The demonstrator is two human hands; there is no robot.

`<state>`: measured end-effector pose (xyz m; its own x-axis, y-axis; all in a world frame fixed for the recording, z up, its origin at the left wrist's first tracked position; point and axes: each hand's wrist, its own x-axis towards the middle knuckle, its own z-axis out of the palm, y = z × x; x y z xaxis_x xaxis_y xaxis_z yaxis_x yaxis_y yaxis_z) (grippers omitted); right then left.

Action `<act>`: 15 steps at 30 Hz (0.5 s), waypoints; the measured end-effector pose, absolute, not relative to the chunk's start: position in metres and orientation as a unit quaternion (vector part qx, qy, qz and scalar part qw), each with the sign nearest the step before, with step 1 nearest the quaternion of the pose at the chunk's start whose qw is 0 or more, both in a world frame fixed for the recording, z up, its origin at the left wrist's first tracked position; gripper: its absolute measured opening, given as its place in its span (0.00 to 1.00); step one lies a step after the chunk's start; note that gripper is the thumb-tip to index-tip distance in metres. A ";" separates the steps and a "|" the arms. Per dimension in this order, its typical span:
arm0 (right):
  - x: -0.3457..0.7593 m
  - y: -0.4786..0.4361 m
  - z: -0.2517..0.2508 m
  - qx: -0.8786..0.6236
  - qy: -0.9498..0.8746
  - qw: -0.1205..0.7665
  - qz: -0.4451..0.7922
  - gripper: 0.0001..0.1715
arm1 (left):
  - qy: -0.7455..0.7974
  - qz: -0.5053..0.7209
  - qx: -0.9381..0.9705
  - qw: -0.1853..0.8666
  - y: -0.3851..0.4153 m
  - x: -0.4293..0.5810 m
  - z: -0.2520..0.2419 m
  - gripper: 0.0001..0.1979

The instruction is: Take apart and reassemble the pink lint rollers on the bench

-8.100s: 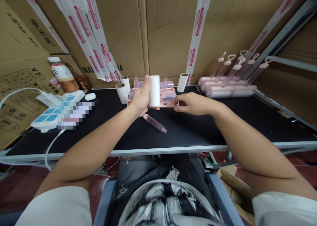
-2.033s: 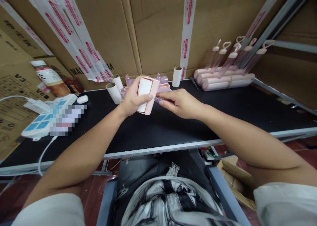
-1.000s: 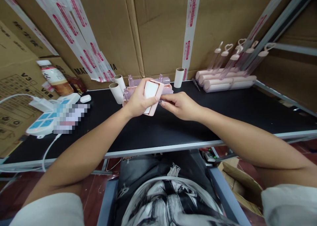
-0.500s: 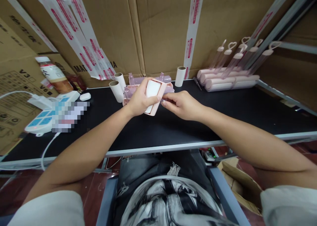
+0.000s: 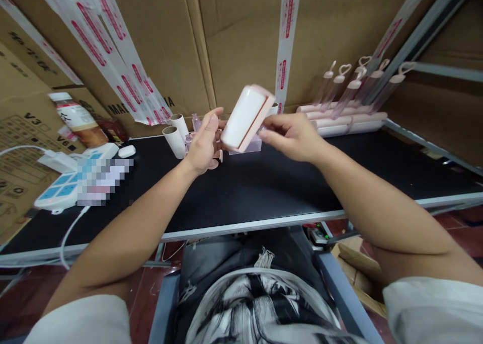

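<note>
A lint roller with a white roll in a pale pink cover is raised and tilted above the black table. My right hand is closed at its right side, fingertips pinching what looks like its clear handle, mostly hidden. My left hand is open at the roller's lower left end, thumb raised and fingers apart; whether the fingertips touch it I cannot tell. Behind and below lie clear purple plastic parts and small pink pieces, partly covered by the hand and roller.
Two cardboard tubes stand left of my left hand. At the back right lie several pink rollers with upright clear handles ending in loops. A power strip, a white case and a drink bottle are at the left.
The roller has risen and turned, showing its white side. My left hand has loosened from around it and moved slightly left. My right hand has moved up and right with the roller.
</note>
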<state>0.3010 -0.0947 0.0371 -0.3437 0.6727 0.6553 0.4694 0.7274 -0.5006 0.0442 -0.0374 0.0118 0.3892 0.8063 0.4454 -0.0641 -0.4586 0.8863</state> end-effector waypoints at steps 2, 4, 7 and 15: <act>0.306 -0.092 0.039 -0.363 -0.757 0.533 0.107 0.25 | 0.272 0.469 0.757 0.365 -0.035 0.042 0.010 0.33; 0.307 -0.090 0.038 -0.367 -0.720 0.579 0.109 0.27 | 0.279 0.397 0.846 0.222 -0.038 0.044 0.008 0.29; 0.306 -0.088 0.035 -0.365 -0.710 0.592 0.108 0.28 | 0.337 0.232 0.912 0.030 -0.049 0.055 0.007 0.29; 0.297 -0.089 0.032 -0.349 -0.694 0.618 0.124 0.30 | 0.425 0.050 0.899 -0.092 -0.064 0.073 0.006 0.36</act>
<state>0.2975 -0.0886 0.0325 0.0072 0.6369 0.7709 0.3306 0.7261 -0.6029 0.0732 -0.0644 0.0056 0.6341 0.7549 0.1676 0.7732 -0.6222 -0.1224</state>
